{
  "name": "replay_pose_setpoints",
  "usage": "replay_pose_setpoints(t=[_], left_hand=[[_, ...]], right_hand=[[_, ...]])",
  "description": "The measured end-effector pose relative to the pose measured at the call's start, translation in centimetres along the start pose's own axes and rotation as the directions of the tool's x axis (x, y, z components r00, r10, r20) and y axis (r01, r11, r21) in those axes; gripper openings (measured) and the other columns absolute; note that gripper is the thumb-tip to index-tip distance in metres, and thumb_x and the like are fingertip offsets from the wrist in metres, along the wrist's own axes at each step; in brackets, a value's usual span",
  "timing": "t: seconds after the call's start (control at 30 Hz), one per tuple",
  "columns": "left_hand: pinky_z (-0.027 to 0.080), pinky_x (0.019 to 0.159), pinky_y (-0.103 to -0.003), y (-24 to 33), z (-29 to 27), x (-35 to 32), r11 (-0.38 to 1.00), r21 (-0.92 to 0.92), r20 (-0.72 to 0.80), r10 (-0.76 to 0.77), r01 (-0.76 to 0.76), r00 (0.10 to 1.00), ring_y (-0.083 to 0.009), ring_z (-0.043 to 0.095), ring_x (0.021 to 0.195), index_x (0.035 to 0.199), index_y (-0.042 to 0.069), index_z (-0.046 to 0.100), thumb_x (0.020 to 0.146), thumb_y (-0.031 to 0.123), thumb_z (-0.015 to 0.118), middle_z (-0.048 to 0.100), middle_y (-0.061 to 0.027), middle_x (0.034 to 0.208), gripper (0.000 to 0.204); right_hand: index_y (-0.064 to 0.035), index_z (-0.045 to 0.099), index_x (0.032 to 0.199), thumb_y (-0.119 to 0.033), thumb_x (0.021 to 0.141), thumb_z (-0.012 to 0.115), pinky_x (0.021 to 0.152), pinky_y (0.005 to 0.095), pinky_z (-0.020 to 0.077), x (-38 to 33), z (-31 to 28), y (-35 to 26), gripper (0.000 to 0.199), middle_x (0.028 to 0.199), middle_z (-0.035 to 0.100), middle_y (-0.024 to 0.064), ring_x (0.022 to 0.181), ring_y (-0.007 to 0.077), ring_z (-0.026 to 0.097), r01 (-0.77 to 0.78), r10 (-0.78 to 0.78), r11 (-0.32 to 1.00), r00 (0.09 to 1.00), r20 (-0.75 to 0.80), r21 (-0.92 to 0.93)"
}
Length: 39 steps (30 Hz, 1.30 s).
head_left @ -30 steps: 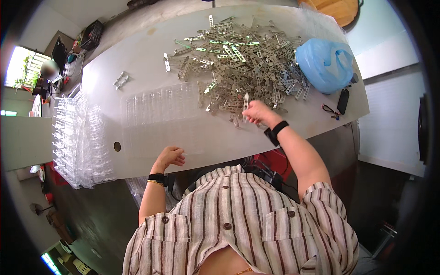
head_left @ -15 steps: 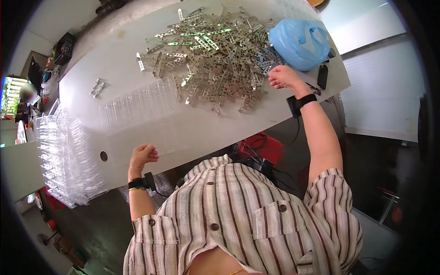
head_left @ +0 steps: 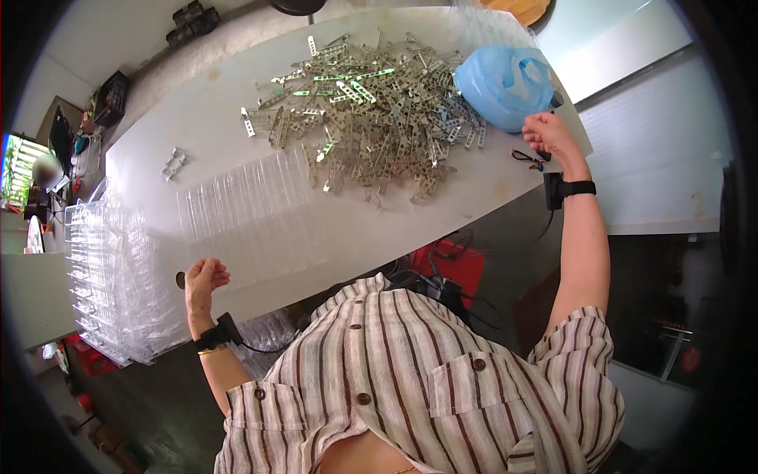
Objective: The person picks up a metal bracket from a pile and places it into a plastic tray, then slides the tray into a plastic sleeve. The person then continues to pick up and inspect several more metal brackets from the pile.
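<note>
Right now I see my right hand (head_left: 546, 133) raised at the far right corner of the white table (head_left: 205, 118), curled into a loose fist just beside the crumpled blue plastic bag (head_left: 501, 79); whether anything is pinched inside those fingers I cannot tell. A black band (head_left: 570, 189) wraps that wrist, and a pair of dark glasses (head_left: 527, 159) lies on the table edge just under the hand. My left hand (head_left: 204, 278) rests at the near edge of the table, fingers curled in toward the palm and holding nothing that I can make out, with a black band on that wrist too. Just beyond it lies a clear plastic tray (head_left: 253, 213) with rows of narrow pockets, flat on the table between my two hands. Past the tray, toward the middle and far side of the table, sits a big loose heap of small metal brackets (head_left: 379, 118), some catching a green glint; the heap reaches close to the blue bag. A couple of stray brackets (head_left: 173, 163) lie well apart from the heap on the left. At the left end of the table a tall stack of clear trays (head_left: 110, 276) stands, near my left hand. My striped shirt (head_left: 410, 379) fills the lower part of the view.
</note>
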State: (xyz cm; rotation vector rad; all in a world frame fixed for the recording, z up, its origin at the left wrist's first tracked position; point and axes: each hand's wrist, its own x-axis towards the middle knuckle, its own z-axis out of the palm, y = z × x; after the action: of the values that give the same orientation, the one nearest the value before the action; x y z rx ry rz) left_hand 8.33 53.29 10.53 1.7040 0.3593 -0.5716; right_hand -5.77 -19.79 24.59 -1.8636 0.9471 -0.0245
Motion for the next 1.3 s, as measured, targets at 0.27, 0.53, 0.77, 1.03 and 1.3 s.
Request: replay_pose_setpoints(t=[0.27, 0.53, 0.77, 1.03, 1.3], left_hand=[[0.058, 0.062, -0.032, -0.6, 7.2, -0.9, 0.978, 0.129, 0.255, -0.193, 0.165, 0.948, -0.0200, 0.068, 0.068, 0.087, -0.001, 0.064, 0.095, 0.020, 0.057, 0.067, -0.0108, 0.078, 0.024], [0.058, 0.065, -0.033, -1.8, 11.3, 0.4, 0.949, 0.159, 0.274, -0.307, 0.271, 0.912, -0.0218, 0.069, 0.069, 0.091, -0.003, 0.064, 0.096, 0.022, 0.059, 0.067, -0.0122, 0.081, 0.026], [0.058, 0.066, -0.033, -3.6, 14.7, 1.1, 0.924, 0.220, 0.373, -0.377, 0.313, 0.848, -0.0224, 0.068, 0.071, 0.094, -0.003, 0.064, 0.097, 0.022, 0.057, 0.067, -0.0120, 0.082, 0.026], [0.059, 0.068, -0.033, -5.2, 16.6, 1.8, 0.871, 0.387, 0.528, -0.478, 0.302, 0.702, -0.0237, 0.069, 0.075, 0.099, -0.004, 0.061, 0.097, 0.023, 0.056, 0.068, -0.0143, 0.086, 0.028], [0.058, 0.080, -0.040, -8.5, 17.2, 3.3, 0.863, 0.465, 0.608, -0.474, 0.199, 0.637, -0.0282, 0.067, 0.098, 0.114, -0.003, 0.055, 0.095, 0.032, 0.054, 0.068, -0.0196, 0.109, 0.039]], right_hand=[[-0.0030, 0.060, 0.079, -0.022, 0.084, 0.072, 0.049, 0.0306, 0.0506, 7.9, 5.0, 12.5, 0.023, 0.068, 0.062, 0.0087, 0.054, 0.0173, 0.060, -0.290, 0.311, 0.950, 0.899, 0.308, -0.112], [-0.0021, 0.066, 0.088, -0.020, 0.082, 0.075, 0.056, 0.0306, 0.0554, 11.9, 12.7, 18.1, 0.021, 0.080, 0.067, 0.0080, 0.067, 0.0173, 0.065, -0.339, 0.599, 0.763, 0.693, 0.403, -0.551], [-0.0058, 0.059, 0.116, -0.048, 0.093, 0.062, 0.072, 0.0333, 0.0586, 2.5, 18.8, 12.7, 0.048, 0.111, 0.067, 0.0129, 0.095, 0.0193, 0.068, -0.171, 0.648, 0.762, 0.169, 0.743, -0.625], [-0.0079, 0.060, 0.123, -0.051, 0.096, 0.056, 0.093, 0.0269, 0.0447, -5.2, 21.7, 13.8, 0.051, 0.121, 0.061, 0.0041, 0.104, 0.0108, 0.056, -0.133, 0.439, 0.898, 0.225, 0.870, -0.419], [-0.0055, 0.065, 0.111, -0.020, 0.089, 0.065, 0.082, 0.0269, 0.0478, -8.2, 16.9, 11.5, 0.026, 0.101, 0.067, 0.0026, 0.091, 0.0101, 0.058, 0.102, 0.338, 0.910, 0.377, 0.862, -0.401]])
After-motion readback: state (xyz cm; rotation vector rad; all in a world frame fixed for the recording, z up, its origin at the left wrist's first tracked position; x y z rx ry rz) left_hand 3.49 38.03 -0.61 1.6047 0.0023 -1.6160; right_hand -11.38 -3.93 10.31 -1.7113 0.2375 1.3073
